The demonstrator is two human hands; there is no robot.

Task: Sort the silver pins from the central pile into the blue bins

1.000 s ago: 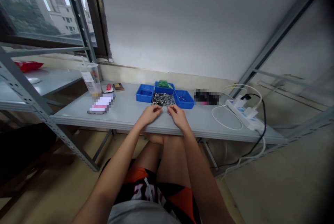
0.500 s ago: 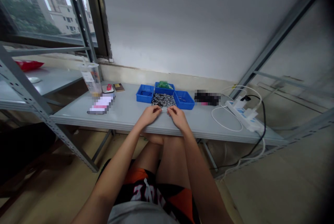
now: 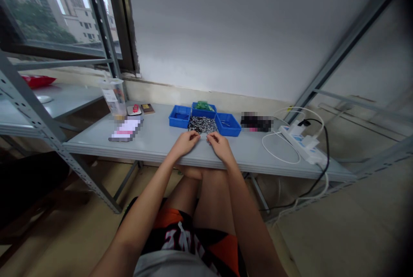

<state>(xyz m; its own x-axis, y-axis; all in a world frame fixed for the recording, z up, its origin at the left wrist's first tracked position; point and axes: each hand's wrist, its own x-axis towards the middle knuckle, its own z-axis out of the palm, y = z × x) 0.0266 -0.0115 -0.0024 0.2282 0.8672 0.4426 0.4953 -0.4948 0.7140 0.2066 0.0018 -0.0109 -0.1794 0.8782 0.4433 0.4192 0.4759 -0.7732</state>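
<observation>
Close together over the front of the grey table (image 3: 155, 139), my left hand (image 3: 188, 142) and my right hand (image 3: 219, 144) face each other with fingers pinched. A thin, shiny metal piece (image 3: 202, 136) pokes out from my left fingertips toward the right ones. Something small and bright is at the right fingertips, too tiny to name. Just beyond the hands lies a heap of small silvery metal parts (image 3: 204, 124). Blue bins frame it: a left one (image 3: 179, 123), a right one (image 3: 229, 130) with a few thin metal pieces, and a back one (image 3: 204, 112) holding green packets (image 3: 204, 106).
On the left stand a lidded plastic cup (image 3: 113, 98), a phone (image 3: 126, 129), a small red item (image 3: 135, 108) and a brown box (image 3: 147, 108). To the right are a blurred dark object (image 3: 256, 122) and a white power strip (image 3: 301, 144) with looping cables.
Both hands stay in nearly the same place, still pinched. The bright thing between the fingertips shows less, with a small gap there now. The view has shifted slightly.
</observation>
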